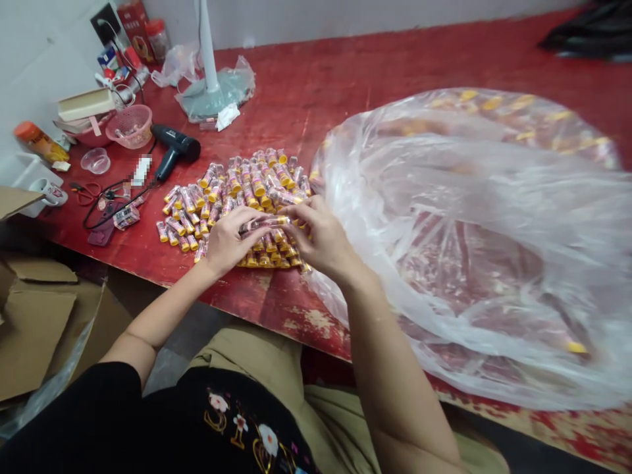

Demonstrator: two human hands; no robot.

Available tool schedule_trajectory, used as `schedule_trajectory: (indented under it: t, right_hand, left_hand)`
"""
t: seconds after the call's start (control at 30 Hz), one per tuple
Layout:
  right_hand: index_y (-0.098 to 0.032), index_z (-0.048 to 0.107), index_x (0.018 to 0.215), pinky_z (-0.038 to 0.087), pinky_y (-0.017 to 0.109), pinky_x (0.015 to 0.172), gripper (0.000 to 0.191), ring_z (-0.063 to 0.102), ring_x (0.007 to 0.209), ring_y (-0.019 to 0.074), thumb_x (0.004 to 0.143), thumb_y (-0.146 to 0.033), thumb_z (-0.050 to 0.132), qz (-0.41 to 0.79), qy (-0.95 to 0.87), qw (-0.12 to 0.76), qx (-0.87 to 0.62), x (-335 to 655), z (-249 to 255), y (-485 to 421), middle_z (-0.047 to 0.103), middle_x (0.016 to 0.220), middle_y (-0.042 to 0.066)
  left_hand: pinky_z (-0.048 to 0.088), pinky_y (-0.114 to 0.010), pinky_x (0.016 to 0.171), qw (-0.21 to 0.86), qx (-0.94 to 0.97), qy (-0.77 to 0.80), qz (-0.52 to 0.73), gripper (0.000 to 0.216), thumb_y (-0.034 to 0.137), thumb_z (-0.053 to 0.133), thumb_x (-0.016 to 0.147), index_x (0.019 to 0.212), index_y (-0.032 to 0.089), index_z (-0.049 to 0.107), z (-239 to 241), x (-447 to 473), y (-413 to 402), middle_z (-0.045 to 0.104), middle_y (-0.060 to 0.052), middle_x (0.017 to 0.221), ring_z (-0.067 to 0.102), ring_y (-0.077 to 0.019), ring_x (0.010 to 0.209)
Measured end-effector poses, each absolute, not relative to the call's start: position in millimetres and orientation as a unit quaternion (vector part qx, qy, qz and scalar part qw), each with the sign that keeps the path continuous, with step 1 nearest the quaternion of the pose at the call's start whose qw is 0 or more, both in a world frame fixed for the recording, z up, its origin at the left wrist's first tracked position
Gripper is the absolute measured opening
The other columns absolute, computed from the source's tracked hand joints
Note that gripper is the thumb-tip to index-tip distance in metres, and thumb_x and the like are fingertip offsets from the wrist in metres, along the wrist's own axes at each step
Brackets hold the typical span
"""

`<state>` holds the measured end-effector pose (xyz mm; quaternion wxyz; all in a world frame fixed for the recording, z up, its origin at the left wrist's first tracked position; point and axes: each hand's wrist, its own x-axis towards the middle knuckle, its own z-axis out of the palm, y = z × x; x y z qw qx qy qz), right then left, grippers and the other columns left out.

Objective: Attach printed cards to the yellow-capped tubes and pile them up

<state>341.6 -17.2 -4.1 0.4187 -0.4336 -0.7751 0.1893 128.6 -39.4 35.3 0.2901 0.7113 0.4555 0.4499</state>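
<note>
Between my two hands lies a small clear tube with a yellow cap [266, 224], held sideways over a heap of similar ones. My left hand [232, 238] pinches its darker left end between thumb and fingers. On the capped right end, the fingers of my right hand [320, 237] are closed. Beneath and behind the hands, the pile of small yellow-capped tubes [251, 181] with pink labels spreads over the red table [286, 303]. Fine detail of the held tube is partly covered by my fingers.
A large clear plastic bag [474, 197] with more yellow-capped pieces fills the right side. A dark heat gun or hair dryer [175, 148], a pink basket [131, 128], red-handled scissors [86, 193] and a mug [49, 191] stand at left. Cardboard [34, 329] sits below the table edge.
</note>
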Motion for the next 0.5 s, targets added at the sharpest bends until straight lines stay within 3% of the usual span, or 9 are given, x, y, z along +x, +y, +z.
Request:
schedule_trajectory:
  t: [0.13, 0.2, 0.37, 0.5]
  right_hand:
    - [-0.023, 0.059, 0.140, 0.050, 0.057, 0.111, 0.050, 0.057, 0.124, 0.0334, 0.091, -0.029, 0.066, 0.126, -0.753, 0.412, -0.497, 343, -16, 6, 0.062, 0.123, 0.015]
    - [-0.021, 0.061, 0.137, 0.046, 0.060, 0.114, 0.049, 0.055, 0.127, 0.0359, 0.089, -0.027, 0.067, 0.101, -0.751, 0.400, -0.515, 341, -22, 14, 0.064, 0.122, 0.015]
    - [-0.023, 0.068, 0.122, 0.050, 0.056, 0.104, 0.028, 0.059, 0.114, 0.0339, 0.096, -0.032, 0.060, 0.071, -0.738, 0.411, -0.530, 329, -22, -1, 0.069, 0.114, 0.013]
    - [-0.021, 0.068, 0.126, 0.054, 0.051, 0.098, 0.037, 0.063, 0.110, 0.0317, 0.095, -0.040, 0.067, 0.087, -0.742, 0.430, -0.506, 331, -16, -36, 0.071, 0.115, 0.013]
  left_hand:
    - [0.048, -0.039, 0.098, 0.244, 0.696, 0.508, 0.445, 0.019, 0.038, 0.077, 0.090, 0.098, 0.021, 0.078, 30, 128, -33, 0.077, -0.010, 0.102, 0.068, -0.0245, 0.099]
    - [0.048, -0.038, 0.098, 0.216, 0.690, 0.528, 0.446, 0.021, 0.037, 0.075, 0.091, 0.103, 0.021, 0.077, 27, 128, -32, 0.077, -0.011, 0.105, 0.068, -0.0245, 0.100]
    - [0.047, -0.038, 0.096, 0.145, 0.694, 0.573, 0.411, 0.020, 0.034, 0.073, 0.093, 0.107, 0.020, 0.075, 20, 136, -27, 0.075, -0.012, 0.111, 0.068, -0.0266, 0.104]
    - [0.048, -0.041, 0.097, 0.159, 0.707, 0.565, 0.396, 0.028, 0.040, 0.083, 0.086, 0.104, 0.020, 0.075, 22, 143, -27, 0.073, -0.012, 0.111, 0.066, -0.0289, 0.105]
